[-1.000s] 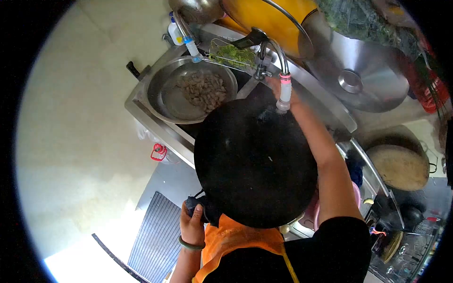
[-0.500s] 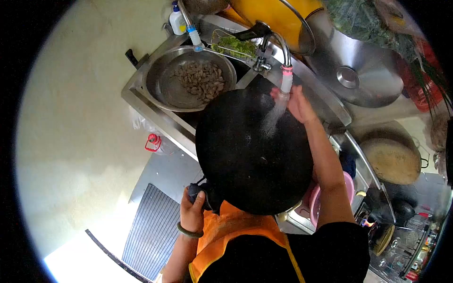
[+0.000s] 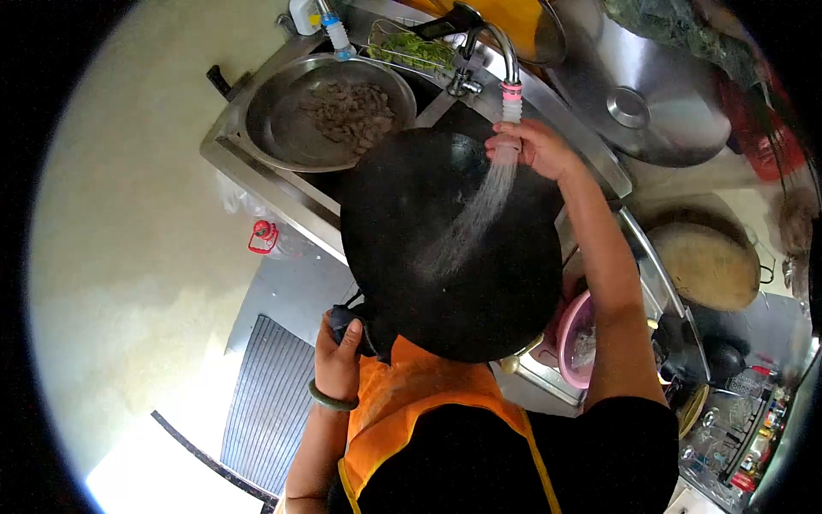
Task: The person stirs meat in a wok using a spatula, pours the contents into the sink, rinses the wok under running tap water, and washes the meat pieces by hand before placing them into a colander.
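Observation:
A large black wok (image 3: 445,248) is tilted over the sink, its inside facing up toward me. My left hand (image 3: 337,358) is wrapped round its dark handle (image 3: 347,325) at the lower left. At the upper right, my right hand (image 3: 535,147) grips the end of the flexible faucet nozzle (image 3: 511,111), fingers closed round it. A spray of water (image 3: 479,218) runs from the nozzle into the wok. Left of the wok, a metal basin (image 3: 274,141) in the sink area holds sliced brownish meat (image 3: 351,116).
A wire basket with green vegetables (image 3: 415,51) stands behind the sink. A big steel lid (image 3: 676,111) and a round wooden board (image 3: 702,265) are on the right. A pink basin (image 3: 565,343) sits under my right arm. A red-capped bottle (image 3: 264,233) is at lower left.
My right hand has closed round the nozzle, beside which it was held open. The water now fans toward the wok's lower middle. The view has shifted slightly.

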Demonstrator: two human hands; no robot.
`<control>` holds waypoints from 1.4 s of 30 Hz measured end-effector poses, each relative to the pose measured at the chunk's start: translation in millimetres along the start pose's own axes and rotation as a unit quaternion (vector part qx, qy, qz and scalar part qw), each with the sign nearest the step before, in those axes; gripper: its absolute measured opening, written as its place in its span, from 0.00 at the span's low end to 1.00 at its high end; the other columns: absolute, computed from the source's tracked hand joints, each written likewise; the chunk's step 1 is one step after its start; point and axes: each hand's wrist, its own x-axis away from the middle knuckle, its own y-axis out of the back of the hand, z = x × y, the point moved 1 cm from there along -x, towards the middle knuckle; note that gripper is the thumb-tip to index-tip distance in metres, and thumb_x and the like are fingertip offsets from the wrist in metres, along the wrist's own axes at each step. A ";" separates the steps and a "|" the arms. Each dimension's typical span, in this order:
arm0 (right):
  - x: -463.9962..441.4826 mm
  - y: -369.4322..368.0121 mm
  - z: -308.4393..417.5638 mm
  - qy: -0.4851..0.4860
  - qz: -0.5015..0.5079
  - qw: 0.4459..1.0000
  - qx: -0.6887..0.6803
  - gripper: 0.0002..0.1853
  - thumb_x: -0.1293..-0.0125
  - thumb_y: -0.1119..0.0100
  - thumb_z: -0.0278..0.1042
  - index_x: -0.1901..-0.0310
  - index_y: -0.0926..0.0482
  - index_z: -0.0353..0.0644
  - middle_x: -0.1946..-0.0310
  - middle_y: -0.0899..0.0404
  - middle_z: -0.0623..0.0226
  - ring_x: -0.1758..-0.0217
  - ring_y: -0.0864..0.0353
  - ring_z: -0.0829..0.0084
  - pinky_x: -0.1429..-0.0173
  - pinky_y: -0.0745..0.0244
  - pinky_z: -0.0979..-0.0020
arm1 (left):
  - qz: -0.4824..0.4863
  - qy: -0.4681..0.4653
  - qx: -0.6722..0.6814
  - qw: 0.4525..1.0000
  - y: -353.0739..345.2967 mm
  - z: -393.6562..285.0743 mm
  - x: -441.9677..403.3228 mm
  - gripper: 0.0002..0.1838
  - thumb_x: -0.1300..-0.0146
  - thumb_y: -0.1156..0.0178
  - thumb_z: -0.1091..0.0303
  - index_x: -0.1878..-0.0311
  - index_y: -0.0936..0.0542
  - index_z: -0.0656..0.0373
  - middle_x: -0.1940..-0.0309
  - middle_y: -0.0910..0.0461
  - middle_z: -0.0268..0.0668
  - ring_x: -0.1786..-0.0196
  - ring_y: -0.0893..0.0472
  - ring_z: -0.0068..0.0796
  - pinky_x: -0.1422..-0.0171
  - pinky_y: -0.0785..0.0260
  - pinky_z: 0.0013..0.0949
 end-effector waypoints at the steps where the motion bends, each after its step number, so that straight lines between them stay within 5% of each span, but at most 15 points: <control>1: 1.6 2.8 3.9 -0.013 -0.006 1.000 0.009 0.22 0.36 0.40 0.43 0.49 0.30 0.34 0.59 0.19 0.55 0.55 0.18 0.63 0.47 0.22 0.63 | 0.009 0.008 -0.007 1.000 2.8 0.3 -0.6 0.20 0.33 0.42 0.63 0.45 0.32 0.67 0.61 0.25 0.34 0.60 0.25 0.23 0.54 0.31 0.25; 8: -2.4 21.2 22.9 -0.055 -0.038 0.950 0.304 0.24 0.36 0.39 0.46 0.51 0.29 0.33 0.61 0.19 0.58 0.56 0.18 0.68 0.49 0.24 0.65 | 0.019 0.017 0.028 0.999 3.1 0.4 -1.2 0.20 0.33 0.42 0.63 0.45 0.33 0.66 0.59 0.25 0.36 0.57 0.24 0.26 0.52 0.30 0.28; 11: -2.9 14.2 17.8 -0.037 -0.039 0.960 0.275 0.24 0.36 0.40 0.46 0.50 0.30 0.34 0.58 0.19 0.56 0.55 0.17 0.67 0.51 0.22 0.64 | 0.035 0.024 0.035 0.998 8.3 4.4 -1.9 0.20 0.32 0.44 0.67 0.42 0.33 0.67 0.53 0.23 0.40 0.52 0.22 0.31 0.46 0.29 0.33; 14: -0.3 -1.4 11.8 -0.024 -0.016 0.995 0.099 0.23 0.36 0.40 0.46 0.51 0.30 0.34 0.58 0.19 0.54 0.56 0.16 0.64 0.53 0.20 0.63 | 0.037 0.027 0.036 0.998 7.2 2.2 -1.5 0.19 0.32 0.44 0.67 0.43 0.33 0.66 0.55 0.23 0.39 0.53 0.22 0.31 0.47 0.29 0.32; 23: 0.7 -5.5 24.8 -0.083 0.009 0.991 0.104 0.21 0.35 0.41 0.47 0.54 0.27 0.34 0.57 0.19 0.51 0.54 0.16 0.59 0.50 0.19 0.61 | 0.011 0.012 0.003 1.000 9.5 8.6 -3.6 0.21 0.33 0.42 0.63 0.44 0.32 0.68 0.59 0.23 0.37 0.58 0.23 0.25 0.52 0.30 0.27; 27: -13.3 -19.9 -1.6 -0.004 -0.042 0.998 -0.043 0.21 0.32 0.44 0.47 0.51 0.27 0.36 0.53 0.21 0.53 0.51 0.18 0.59 0.47 0.21 0.62 | 0.024 0.010 0.016 1.000 6.7 6.2 -2.3 0.21 0.33 0.42 0.64 0.45 0.32 0.67 0.59 0.23 0.36 0.57 0.24 0.25 0.51 0.31 0.27; 30: -23.9 -20.1 -26.0 0.097 -0.086 0.991 -0.029 0.21 0.32 0.44 0.46 0.48 0.28 0.37 0.52 0.21 0.53 0.48 0.19 0.61 0.44 0.22 0.61 | 0.028 -0.002 0.009 1.000 6.6 6.0 -3.2 0.22 0.33 0.41 0.62 0.45 0.32 0.67 0.61 0.24 0.34 0.59 0.25 0.22 0.53 0.31 0.25; 33: -24.1 -15.3 -32.6 0.105 -0.158 0.979 0.073 0.22 0.32 0.43 0.45 0.46 0.30 0.37 0.51 0.22 0.54 0.47 0.20 0.63 0.40 0.25 0.62 | 0.032 0.010 0.031 0.999 4.1 2.4 -1.6 0.20 0.33 0.41 0.63 0.45 0.32 0.67 0.61 0.25 0.34 0.60 0.25 0.22 0.54 0.31 0.25; 36: -15.1 -13.7 -20.8 0.023 -0.083 0.996 -0.001 0.23 0.33 0.42 0.45 0.45 0.30 0.36 0.50 0.23 0.58 0.45 0.23 0.67 0.39 0.27 0.63 | 0.028 0.015 0.043 0.999 2.4 0.7 -1.1 0.20 0.33 0.42 0.64 0.46 0.32 0.67 0.62 0.25 0.33 0.60 0.25 0.21 0.54 0.31 0.24; 39: -22.0 -31.5 -25.6 0.077 -0.096 0.987 -0.101 0.23 0.33 0.40 0.44 0.44 0.30 0.39 0.49 0.24 0.64 0.47 0.23 0.71 0.42 0.27 0.66 | 0.033 0.013 0.044 0.998 1.7 0.3 -0.4 0.19 0.32 0.42 0.64 0.46 0.32 0.67 0.61 0.25 0.34 0.60 0.24 0.22 0.54 0.30 0.25; 42: -45.2 -15.5 -49.5 0.192 -0.165 0.967 0.043 0.22 0.34 0.39 0.43 0.43 0.29 0.43 0.50 0.24 0.68 0.48 0.25 0.74 0.45 0.27 0.69 | 0.033 0.015 0.054 0.998 1.7 1.9 -1.1 0.19 0.33 0.42 0.64 0.46 0.32 0.67 0.61 0.25 0.34 0.60 0.24 0.22 0.53 0.30 0.25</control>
